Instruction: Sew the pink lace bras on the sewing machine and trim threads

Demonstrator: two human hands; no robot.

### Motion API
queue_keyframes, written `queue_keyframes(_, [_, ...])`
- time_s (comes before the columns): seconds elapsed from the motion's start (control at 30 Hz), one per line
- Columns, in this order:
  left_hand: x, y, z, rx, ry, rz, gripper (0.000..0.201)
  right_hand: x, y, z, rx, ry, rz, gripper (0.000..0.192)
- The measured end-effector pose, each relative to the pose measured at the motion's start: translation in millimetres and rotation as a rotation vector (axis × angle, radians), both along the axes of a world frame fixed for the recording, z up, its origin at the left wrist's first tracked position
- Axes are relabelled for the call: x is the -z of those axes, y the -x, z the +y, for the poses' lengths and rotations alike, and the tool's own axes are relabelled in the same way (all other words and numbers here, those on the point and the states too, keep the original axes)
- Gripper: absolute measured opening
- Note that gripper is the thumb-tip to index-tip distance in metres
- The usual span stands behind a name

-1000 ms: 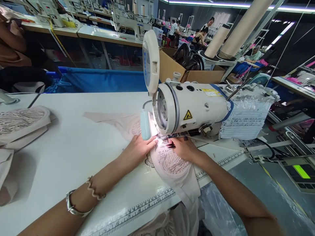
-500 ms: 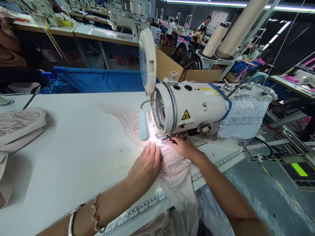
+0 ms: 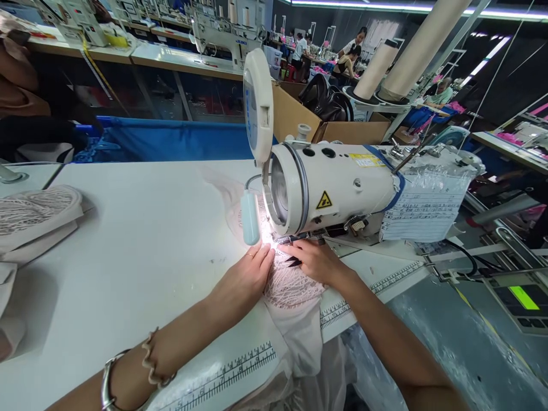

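A pale pink lace piece with smooth fabric panels [image 3: 293, 290] lies under the needle end of a white sewing machine [image 3: 338, 177] and hangs over the table's front edge. Flat on its left side rests my left hand [image 3: 246, 274], fingers stretched together close to the brightly lit needle area. My right hand [image 3: 317, 261] presses the lace from the right with its index finger reaching toward the presser foot. Two dark pointed blades, which look like thread snips [image 3: 293, 262], stick out from under its curled fingers. The needle itself is lost in glare.
A pale blue lamp [image 3: 250, 218] hangs beside the machine head. Stacked lace pieces [image 3: 38, 220] lie at the table's left. A printed ruler [image 3: 240, 368] runs along the front edge. Behind stand a blue cloth bin [image 3: 180, 138], a cardboard box [image 3: 295, 111] and thread cones [image 3: 377, 68].
The lace has shifted left and further under the machine. My left hand has slid left, and my right hand has moved left, its dark blades now showing more.
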State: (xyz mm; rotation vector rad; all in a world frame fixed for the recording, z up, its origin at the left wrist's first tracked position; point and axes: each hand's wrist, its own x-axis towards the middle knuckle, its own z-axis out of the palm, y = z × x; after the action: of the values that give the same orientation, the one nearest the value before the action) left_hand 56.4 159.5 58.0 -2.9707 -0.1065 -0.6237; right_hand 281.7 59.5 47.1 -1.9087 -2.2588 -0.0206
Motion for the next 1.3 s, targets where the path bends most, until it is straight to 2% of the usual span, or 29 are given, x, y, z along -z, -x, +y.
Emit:
queue_keyframes(0.33, [13.6, 7.5, 32.7, 0.024, 0.348, 0.031, 0.046, -5.2, 3.2, -0.7, 0.014, -0.015, 0.023, 0.059])
queue_keyframes(0.47, [-4.9, 5.9, 45.5, 0.006, 0.438, 0.114, 0.042, -11.1, 7.1, -2.2, 0.023, -0.032, 0.015, 0.055])
queue_keyframes(0.53, [-17.7, 2.0, 41.3, -0.035, 0.408, 0.133, 0.041, -11.8, 8.4, -2.2, 0.032, -0.034, 0.020, 0.055])
queue_keyframes(0.6, [-24.5, -3.6, 26.1, -0.132, 0.315, 0.113, 0.042, -10.9, 9.0, -1.2, 0.031, -0.028, 0.041, 0.055])
queue_keyframes(0.7, [-17.4, -12.0, -7.5, -0.200, 0.235, 0.031, 0.041, -9.2, 8.2, 0.6, 0.012, -0.017, 0.096, 0.056])
queue_keyframes(0.8, [0.3, -15.8, -28.2, -0.124, 0.321, -0.035, 0.035, -10.0, 5.6, -0.7, 0.002, -0.018, 0.150, 0.056])
queue_keyframes(0.93, [13.4, -11.6, -21.1, -0.039, 0.431, -0.009, 0.030, -11.7, 1.1, -6.0, -0.003, -0.072, 0.189, 0.048])
queue_keyframes(1.1, [4.6, -4.5, -0.9, 0.039, 0.509, 0.042, 0.031, -3.8, -3.0, -6.6, -0.023, -0.129, 0.168, 0.043])
queue_keyframes(1.3, [-8.3, -2.2, 34.3, 0.172, 0.567, 0.093, 0.036, -0.5, -0.4, -0.9, -0.057, -0.098, 0.116, 0.047])
